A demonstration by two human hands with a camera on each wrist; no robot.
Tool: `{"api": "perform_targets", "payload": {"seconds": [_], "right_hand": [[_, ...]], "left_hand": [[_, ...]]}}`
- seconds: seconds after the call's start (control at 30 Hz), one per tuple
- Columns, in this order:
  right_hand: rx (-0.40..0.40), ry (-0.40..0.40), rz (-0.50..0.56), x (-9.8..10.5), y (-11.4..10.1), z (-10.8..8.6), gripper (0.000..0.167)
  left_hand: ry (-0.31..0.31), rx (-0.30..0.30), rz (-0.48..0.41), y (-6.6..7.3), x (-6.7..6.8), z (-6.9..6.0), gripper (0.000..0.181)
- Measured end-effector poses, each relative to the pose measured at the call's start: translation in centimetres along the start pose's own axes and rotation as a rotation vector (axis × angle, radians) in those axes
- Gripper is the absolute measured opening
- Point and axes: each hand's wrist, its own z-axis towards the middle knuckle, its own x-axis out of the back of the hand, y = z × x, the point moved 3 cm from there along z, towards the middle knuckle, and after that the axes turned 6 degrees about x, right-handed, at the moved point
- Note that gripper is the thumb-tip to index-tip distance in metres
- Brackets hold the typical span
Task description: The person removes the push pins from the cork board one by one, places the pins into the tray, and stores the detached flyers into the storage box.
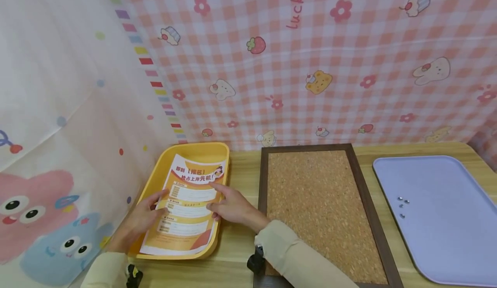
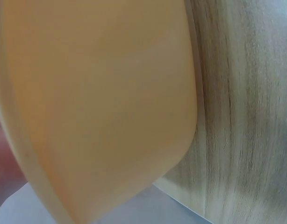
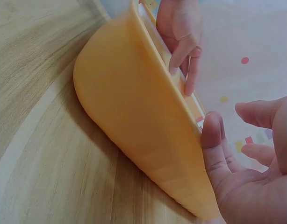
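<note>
A printed sheet [image 1: 186, 195], orange and white with red Chinese lettering, lies in a deep yellow tray [image 1: 199, 150] at the left of the table. My left hand [image 1: 141, 217] reaches over the tray's left side, its fingertips on the sheet's left edge. From the other side my right hand [image 1: 233, 206] comes in, index finger and thumb at the sheet's right edge. In the right wrist view, the right hand's digits [image 3: 213, 135] stand apart beside the rim. The left wrist view shows mostly the tray's outer wall [image 2: 111, 102]; the left fingers are hidden there.
Right of the yellow tray lies a dark-framed cork board [image 1: 314, 201], partly under my right forearm. A lavender tray [image 1: 446, 219] farther right carries several small shiny metal pieces [image 1: 402, 216]. Printed cloth [image 1: 291, 64] hangs behind and to the left of the wooden table [image 1: 242, 167].
</note>
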Motion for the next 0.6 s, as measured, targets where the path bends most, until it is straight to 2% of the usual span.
{"api": "perform_targets", "payload": {"seconds": [0.17,0.47,0.6], "right_hand": [[-0.005,-0.003,-0.006,0.0,0.0,-0.2,0.064],[0.009,-0.014,0.021,1.4,0.1,-1.0,0.065],[0.018,-0.025,0.012,2.4,0.2,-1.4,0.065]], "left_hand": [[0.009,0.019,0.006,-0.2,0.1,0.0,0.067],[0.034,-0.024,-0.014,-0.2,0.7,-0.2,0.065],[0.048,-0.033,0.008,0.1,1.1,-0.5,0.065]]}}
